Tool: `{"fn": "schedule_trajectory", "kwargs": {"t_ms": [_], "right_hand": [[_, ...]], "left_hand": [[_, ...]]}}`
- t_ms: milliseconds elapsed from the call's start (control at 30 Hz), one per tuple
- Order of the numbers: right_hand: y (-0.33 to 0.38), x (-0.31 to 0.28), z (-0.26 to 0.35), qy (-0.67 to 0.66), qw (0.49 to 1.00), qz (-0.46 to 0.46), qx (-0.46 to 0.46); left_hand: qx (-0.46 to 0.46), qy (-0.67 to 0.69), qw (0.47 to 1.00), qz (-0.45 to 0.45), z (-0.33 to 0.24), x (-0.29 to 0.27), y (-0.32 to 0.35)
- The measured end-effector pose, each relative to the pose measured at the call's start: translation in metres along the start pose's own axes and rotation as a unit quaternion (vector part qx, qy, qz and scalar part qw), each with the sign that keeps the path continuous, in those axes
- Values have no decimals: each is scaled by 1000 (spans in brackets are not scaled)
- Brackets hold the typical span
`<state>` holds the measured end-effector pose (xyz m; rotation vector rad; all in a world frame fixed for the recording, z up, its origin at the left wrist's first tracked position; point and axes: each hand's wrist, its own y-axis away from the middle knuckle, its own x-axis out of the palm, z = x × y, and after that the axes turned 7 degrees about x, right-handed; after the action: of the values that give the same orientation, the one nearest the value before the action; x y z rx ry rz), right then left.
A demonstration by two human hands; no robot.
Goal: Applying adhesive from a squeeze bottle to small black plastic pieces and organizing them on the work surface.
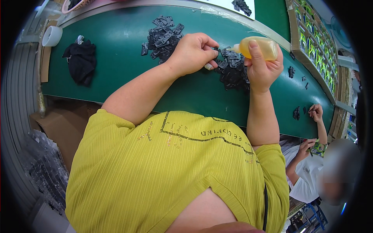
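Black cloth [82, 64] on green table [116, 42], left end. White roll [52, 36] at table's far-left corner. Pink basket [79, 6] past table's far edge. Cardboard box [64, 130] under table's near-left side. White-shirted co-worker [307, 180] at table's right end.

At twelve o'clock, whether the dark bit [216, 49] by the left hand's [193, 53] fingertips is gripped or lies behind them is too small to tell; at two o'clock the right hand's [264, 73] thumb covers part of the bottle [269, 49], and that hand hides the three-o'clock side of a black heap [232, 73]. The picture's edge cuts off a basket [79, 5] between ten and eleven. At four o'clock the co-worker's [309, 174] head is blurred, and at eight the plastic bag's [43, 171] contents cannot be made out.
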<state>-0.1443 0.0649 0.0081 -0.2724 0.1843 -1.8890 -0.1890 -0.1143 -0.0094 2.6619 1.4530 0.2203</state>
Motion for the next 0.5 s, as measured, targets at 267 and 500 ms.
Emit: {"fn": "schedule_trajectory", "kwargs": {"t_ms": [267, 500], "right_hand": [[7, 1, 1, -21, 998, 51, 12], [9, 4, 4, 4, 998, 51, 22]], "left_hand": [[-12, 47, 999, -16, -4, 0, 0], [-7, 33, 999, -16, -1, 0, 0]]}}
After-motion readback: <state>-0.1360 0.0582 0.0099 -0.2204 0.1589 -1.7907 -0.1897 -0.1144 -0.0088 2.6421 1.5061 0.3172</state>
